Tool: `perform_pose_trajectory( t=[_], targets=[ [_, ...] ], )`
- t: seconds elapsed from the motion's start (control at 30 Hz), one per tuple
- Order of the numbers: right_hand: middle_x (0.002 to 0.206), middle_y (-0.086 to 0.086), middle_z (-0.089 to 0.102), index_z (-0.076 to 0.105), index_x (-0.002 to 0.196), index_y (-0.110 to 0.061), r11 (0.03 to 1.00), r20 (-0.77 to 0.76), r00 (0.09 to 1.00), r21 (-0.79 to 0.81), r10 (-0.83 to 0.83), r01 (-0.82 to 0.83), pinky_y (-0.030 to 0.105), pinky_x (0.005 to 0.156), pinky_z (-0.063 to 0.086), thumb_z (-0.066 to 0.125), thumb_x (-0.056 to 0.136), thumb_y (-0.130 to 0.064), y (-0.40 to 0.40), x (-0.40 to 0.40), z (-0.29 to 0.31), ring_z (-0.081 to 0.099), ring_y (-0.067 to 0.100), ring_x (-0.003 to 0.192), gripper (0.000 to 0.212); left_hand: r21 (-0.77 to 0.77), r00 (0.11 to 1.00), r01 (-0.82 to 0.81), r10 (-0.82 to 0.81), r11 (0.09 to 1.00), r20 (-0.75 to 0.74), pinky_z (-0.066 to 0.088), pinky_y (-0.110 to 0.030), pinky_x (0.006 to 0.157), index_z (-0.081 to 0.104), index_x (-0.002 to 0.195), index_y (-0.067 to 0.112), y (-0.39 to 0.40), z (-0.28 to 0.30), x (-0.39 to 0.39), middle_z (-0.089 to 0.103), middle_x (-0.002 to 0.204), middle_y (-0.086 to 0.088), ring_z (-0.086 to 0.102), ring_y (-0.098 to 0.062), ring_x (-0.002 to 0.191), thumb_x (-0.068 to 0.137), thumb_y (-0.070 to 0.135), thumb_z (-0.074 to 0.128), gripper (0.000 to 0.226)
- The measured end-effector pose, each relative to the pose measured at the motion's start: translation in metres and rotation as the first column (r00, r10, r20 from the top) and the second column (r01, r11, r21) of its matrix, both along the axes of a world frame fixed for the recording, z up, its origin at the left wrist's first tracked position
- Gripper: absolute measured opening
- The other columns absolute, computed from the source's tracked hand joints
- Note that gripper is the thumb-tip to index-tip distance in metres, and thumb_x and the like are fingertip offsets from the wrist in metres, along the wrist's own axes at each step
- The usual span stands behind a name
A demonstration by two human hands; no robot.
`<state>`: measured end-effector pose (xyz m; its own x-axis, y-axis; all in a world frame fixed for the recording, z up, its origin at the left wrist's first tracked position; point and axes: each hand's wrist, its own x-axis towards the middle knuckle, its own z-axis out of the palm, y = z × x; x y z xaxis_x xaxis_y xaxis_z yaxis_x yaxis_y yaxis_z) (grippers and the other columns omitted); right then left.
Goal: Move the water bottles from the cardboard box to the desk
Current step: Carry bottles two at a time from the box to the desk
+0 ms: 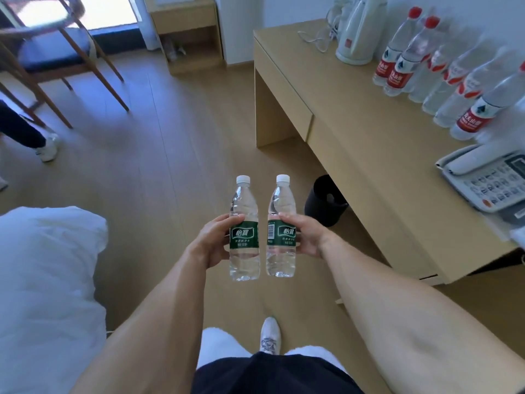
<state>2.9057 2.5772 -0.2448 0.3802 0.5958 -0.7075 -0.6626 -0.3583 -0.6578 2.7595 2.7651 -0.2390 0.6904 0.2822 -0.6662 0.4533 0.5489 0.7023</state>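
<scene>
Head view — hands grip two upright bottles.

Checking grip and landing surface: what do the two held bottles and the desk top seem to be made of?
Both green-label bottles, left and right, look like thin clear plastic: see-through ribbed walls, white screw caps. The desk looks like pale wood-grain laminate or veneer, matte with a soft sheen; which one cannot be told.

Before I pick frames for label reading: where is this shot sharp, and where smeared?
Head view: green-label bottles in the left hand and right hand are sharp; red-label bottles on the desk are motion-smeared; window overexposed.
</scene>
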Motion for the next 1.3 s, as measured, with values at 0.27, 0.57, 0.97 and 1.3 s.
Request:
perform_pose_trajectory(
  t=[0.27,0.57,0.97,1.3],
  targets=[
    [0.134,0.027,0.058,0.055,0.134,-0.005,0.988,0.010,0.989,0.030,-0.149,0.149,0.067,0.100,0.045,0.071,0.087,-0.032,0.033,0.081,0.000,0.055,0.044,0.126,0.056,-0.005,0.987,0.155,-0.154,0.988,0.034,0.058,-0.051,0.071,0.077,0.105,0.023,0.066,-0.001,0.111,0.076,0.094,-0.003,0.070,-0.023,0.092,0.085,0.027,0.076,0.020],
    [0.114,0.023,0.067,0.056,0.133,-0.001,0.912,0.056,0.914,0.114,-0.401,0.393,0.072,0.100,0.040,0.076,0.085,-0.022,0.095,0.169,0.019,0.064,0.038,0.107,0.056,0.007,0.870,0.477,-0.474,0.879,0.138,0.058,-0.046,0.071,0.068,0.123,0.017,0.145,0.020,0.262,0.071,0.098,-0.009,0.067,-0.022,0.087,0.092,0.028,0.067,0.033],
    [0.123,0.021,0.067,0.059,0.130,-0.004,0.710,0.234,0.674,0.132,-0.701,0.692,0.060,0.087,0.055,0.074,0.086,-0.029,0.092,0.244,0.093,0.067,0.033,0.110,0.053,-0.020,0.613,0.766,-0.720,0.643,0.327,0.049,-0.062,0.099,0.051,0.141,0.005,0.132,0.087,0.422,0.059,0.135,-0.026,0.058,-0.043,0.125,0.097,0.025,0.063,0.050],
    [0.127,0.018,0.066,0.063,0.130,-0.011,0.520,0.292,0.457,0.194,-0.840,0.832,0.060,0.101,0.048,0.083,0.071,-0.031,0.046,0.303,0.092,0.061,0.036,0.120,0.066,0.171,0.540,0.772,-0.774,0.612,0.330,0.060,-0.046,0.079,0.052,0.132,0.002,0.071,0.092,0.517,0.066,0.104,-0.016,0.068,-0.030,0.092,0.089,0.019,0.074,0.051]
  ],
)
